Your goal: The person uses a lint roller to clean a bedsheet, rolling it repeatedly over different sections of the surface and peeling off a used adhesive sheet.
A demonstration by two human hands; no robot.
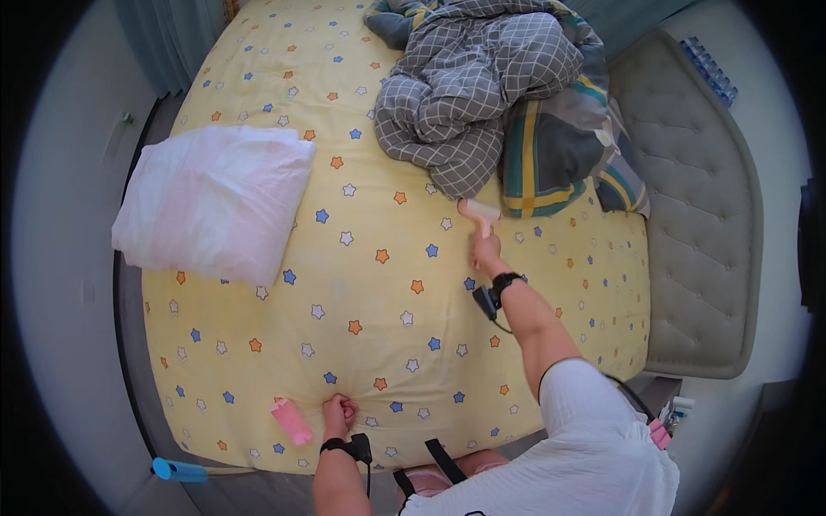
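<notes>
My right hand [486, 251] is stretched far over the bed, its fingers wrapped round the pink handle of a lint roller [480, 211]. The white roll lies against the yellow star-print sheet [379, 292], just below the grey checked quilt. Close to the front edge of the bed, my left hand [341, 413] is closed in a fist and presses on the sheet, which creases around it. No object shows in that fist. A pink rectangular cover [292, 421] lies on the sheet just left of it.
A folded pale pink quilt [215, 202] lies at the left. The rumpled grey quilt [473, 86] and pillows [555, 155] are heaped at the far right, near the padded headboard [693, 224]. A blue cylinder on a stick [179, 470] stands out at the lower left.
</notes>
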